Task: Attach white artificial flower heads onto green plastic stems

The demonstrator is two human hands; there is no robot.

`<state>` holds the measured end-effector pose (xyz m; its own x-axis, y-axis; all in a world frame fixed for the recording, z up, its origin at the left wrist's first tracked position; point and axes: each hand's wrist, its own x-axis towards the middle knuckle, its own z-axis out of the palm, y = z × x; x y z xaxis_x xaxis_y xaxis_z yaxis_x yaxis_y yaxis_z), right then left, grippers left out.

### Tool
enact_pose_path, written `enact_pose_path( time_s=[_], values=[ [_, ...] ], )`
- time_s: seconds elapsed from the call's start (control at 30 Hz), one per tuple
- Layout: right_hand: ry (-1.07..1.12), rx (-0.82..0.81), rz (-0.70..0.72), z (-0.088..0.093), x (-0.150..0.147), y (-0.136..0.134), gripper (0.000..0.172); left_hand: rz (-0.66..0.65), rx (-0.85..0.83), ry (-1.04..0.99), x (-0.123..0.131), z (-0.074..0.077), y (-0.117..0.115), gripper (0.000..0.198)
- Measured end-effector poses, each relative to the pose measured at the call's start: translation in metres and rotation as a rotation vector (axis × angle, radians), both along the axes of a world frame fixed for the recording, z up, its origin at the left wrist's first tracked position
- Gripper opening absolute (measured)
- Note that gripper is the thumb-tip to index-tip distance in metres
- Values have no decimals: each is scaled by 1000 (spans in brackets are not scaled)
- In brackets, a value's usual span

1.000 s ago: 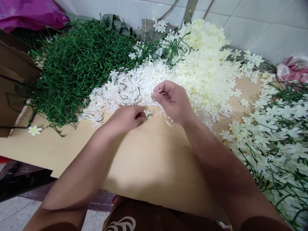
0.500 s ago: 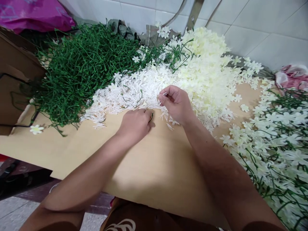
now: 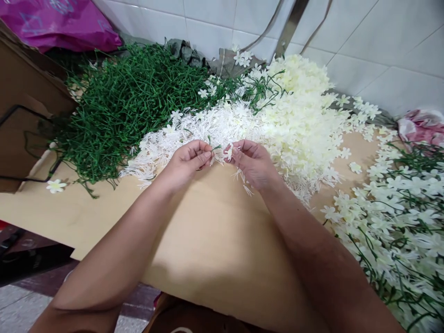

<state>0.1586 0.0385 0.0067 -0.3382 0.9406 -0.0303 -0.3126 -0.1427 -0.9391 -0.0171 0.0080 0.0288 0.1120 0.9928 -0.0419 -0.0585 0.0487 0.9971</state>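
Note:
My left hand [image 3: 194, 159] pinches a green plastic stem [image 3: 215, 148], its tip pointing right. Close by on the right, my right hand [image 3: 252, 161] is closed on a small white flower piece [image 3: 229, 151] between thumb and fingers. A narrow gap separates the stem from the flower piece. Just behind both hands lies a heap of white stamen pieces [image 3: 187, 129]. To its left rises a big pile of green stems [image 3: 135, 101], and on the right a mound of pale yellow petals [image 3: 308, 120].
Flowers on stems [image 3: 402, 217] cover the table's right side. A cardboard box [image 3: 24, 101] stands at the left under a purple bag [image 3: 62, 23]. One loose flower [image 3: 56, 186] lies near the box. A tiled wall [image 3: 364, 55] closes off the back of the table [image 3: 208, 231].
My left hand has lifted and turned, so the green stem now shows in its fingertips. My right hand has come slightly lower, with the white flower piece visible, facing the stem.

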Motion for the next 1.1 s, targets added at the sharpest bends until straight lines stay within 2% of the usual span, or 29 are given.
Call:
enact_pose_path(
  time_s=[0.13, 0.23, 0.5, 0.7, 0.93, 1.1],
  values=[
    [90, -66, -29, -2, -5, -3, 36, 41, -138, -158, 4, -3, 2, 12],
    [112, -99, -33, -1, -8, -6, 35, 71, -187, -170, 8, -4, 2, 15],
    [107, -86, -24, -1, -11, -9, 38, -43, -123, -24, 11, -7, 0, 41],
    [57, -57, -5, -2, -13, -10, 39, -97, -109, 14, 9, -6, -2, 44],
    [-160, 102, -69, 2, -15, -16, 43, -152, -38, 83, 2, -7, 2, 48],
    [-195, 93, -78, 0, -16, -16, 44, -197, -43, 47, -1, -10, 4, 50]
  ],
)
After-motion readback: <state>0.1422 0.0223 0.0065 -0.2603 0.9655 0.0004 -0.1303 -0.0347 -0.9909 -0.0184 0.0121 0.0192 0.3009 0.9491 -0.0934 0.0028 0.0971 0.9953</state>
